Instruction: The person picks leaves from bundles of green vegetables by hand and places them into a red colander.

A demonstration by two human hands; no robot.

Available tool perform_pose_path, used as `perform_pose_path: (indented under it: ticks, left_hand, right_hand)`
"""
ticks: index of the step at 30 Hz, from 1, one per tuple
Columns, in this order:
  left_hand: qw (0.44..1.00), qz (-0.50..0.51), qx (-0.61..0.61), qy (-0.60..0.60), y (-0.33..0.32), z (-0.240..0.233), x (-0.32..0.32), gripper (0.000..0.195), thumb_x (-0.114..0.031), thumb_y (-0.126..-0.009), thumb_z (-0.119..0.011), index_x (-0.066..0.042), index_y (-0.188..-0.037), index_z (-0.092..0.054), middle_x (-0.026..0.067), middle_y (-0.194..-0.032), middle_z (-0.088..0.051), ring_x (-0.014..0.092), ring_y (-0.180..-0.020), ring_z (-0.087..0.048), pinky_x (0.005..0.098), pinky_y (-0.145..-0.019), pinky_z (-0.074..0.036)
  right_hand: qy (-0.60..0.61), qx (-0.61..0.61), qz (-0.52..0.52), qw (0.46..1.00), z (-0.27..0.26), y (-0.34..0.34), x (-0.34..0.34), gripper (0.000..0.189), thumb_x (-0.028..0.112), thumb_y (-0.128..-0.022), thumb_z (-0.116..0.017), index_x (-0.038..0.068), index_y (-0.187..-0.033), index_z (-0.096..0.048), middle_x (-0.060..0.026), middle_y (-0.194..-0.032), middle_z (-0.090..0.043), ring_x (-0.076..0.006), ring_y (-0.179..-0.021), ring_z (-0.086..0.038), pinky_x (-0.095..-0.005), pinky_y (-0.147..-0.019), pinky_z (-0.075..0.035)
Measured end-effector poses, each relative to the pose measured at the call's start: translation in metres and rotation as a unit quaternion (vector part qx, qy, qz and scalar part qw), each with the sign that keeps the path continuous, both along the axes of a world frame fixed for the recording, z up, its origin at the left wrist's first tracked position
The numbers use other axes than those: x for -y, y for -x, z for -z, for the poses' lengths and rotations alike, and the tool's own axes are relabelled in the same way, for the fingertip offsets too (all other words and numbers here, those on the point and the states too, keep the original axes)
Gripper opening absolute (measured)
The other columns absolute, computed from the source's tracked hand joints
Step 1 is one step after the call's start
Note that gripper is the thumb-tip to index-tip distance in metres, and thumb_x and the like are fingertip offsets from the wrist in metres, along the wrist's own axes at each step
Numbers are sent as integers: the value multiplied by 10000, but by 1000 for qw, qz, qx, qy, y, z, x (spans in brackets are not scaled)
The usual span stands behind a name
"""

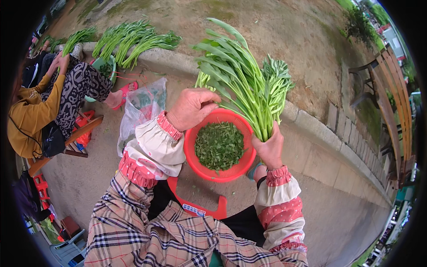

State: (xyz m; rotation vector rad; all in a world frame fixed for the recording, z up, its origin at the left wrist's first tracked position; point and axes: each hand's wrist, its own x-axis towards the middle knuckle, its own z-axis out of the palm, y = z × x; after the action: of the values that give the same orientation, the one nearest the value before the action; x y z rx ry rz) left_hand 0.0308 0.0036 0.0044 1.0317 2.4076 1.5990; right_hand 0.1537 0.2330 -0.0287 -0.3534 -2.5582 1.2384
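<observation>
My right hand [270,147] is closed around the lower stems of a bunch of long-leaved greens [245,83], which fans up and to the left. At the bunch's left edge, my left hand [195,108] has thumb and forefinger close together near a thin stem; whether they pinch it I cannot tell. Below and between the hands stands a red plastic colander [189,152] with small torn green leaves [219,146] inside. More greens [279,80] lie behind the held bunch, by the kerb.
A stone kerb [166,60] crosses ahead, with piles of greens [133,41] on it. A person [36,106] sits at left holding greens, beside a green basin [113,70]. A plastic bag [143,103] lies on the pavement. A wooden bench [390,100] stands at right.
</observation>
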Motion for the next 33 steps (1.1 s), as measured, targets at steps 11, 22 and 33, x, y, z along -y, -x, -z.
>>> perform_pose_path:
  ticks: [11, 22, 33]
  left_hand:
    - [998, -1, -8, 57, 1, -1, -4, 93, -25, -765, -644, -19, -858, -637, 98, -749, -626, 176, -639, -615, 284, -586, -487]
    - [998, -14, -23, 56, 2, 2, -5, 137, -27, -768, -630, -18, -902, -654, 121, -748, -635, 231, -641, -629, 307, -600, -501]
    - [994, -54, 89, 44, 3, 6, 0, 140, -37, -776, -650, -4, -910, -674, 88, -677, -642, 100, -587, -597, 259, -565, -490]
  right_hand:
    - [-9, 18, 4, 1000, -2, 2, -1, 400, 162, -687, -692, 57, -1045, -549, -181, -860, -651, -371, -813, -638, -411, -708, -499]
    - [-15, 32, 9, 999, -3, 3, 2, 397, 164, -686, -700, 71, -1045, -559, -171, -860, -654, -363, -822, -640, -411, -718, -497]
    - [-32, 31, 2, 999, -4, 3, 3, 387, 156, -690, -688, 82, -1048, -561, -162, -856, -651, -366, -815, -634, -417, -711, -494]
